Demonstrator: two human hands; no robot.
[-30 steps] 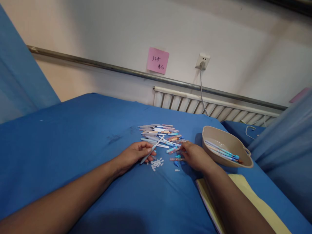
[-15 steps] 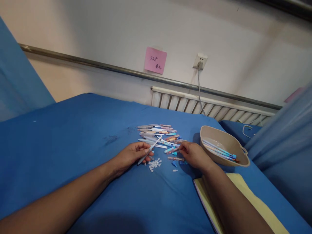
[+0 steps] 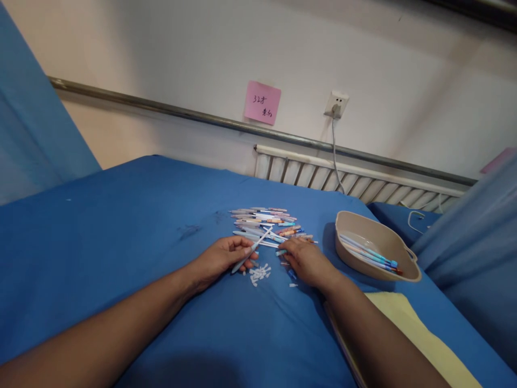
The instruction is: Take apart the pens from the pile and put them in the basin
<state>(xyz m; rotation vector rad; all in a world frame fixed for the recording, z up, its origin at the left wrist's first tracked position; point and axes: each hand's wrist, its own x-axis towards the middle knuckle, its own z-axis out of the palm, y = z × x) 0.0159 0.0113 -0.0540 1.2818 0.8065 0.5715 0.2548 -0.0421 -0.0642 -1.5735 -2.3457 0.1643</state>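
Observation:
In the head view, my left hand (image 3: 228, 257) is closed around a slim grey-blue pen barrel (image 3: 241, 263) with a thin white stick slanting up out of its far end. My right hand (image 3: 309, 261) is lowered over loose pen parts, fingers curled. A light-blue piece (image 3: 280, 252) lies at its fingertips; whatever the fingers grip is hidden beneath them. Beyond both hands spreads a pile of pen barrels and white sticks (image 3: 262, 218). Between the hands, closer to me, is a heap of small white tips (image 3: 259, 274). One more white tip (image 3: 293, 285) lies apart.
A beige basket (image 3: 343, 215) with several pens (image 3: 369, 253) stands on the right of the blue sheet (image 3: 161, 205). Yellow cloth or paper (image 3: 407, 323) lies under my right forearm. Behind are a radiator (image 3: 291, 170), a metal rail (image 3: 194, 116) and a plugged-in socket (image 3: 336, 103).
My right hand has moved left over the loose pen parts, covering pieces that showed before. My left hand keeps the pen barrel nearly still. The whole view has shifted slightly.

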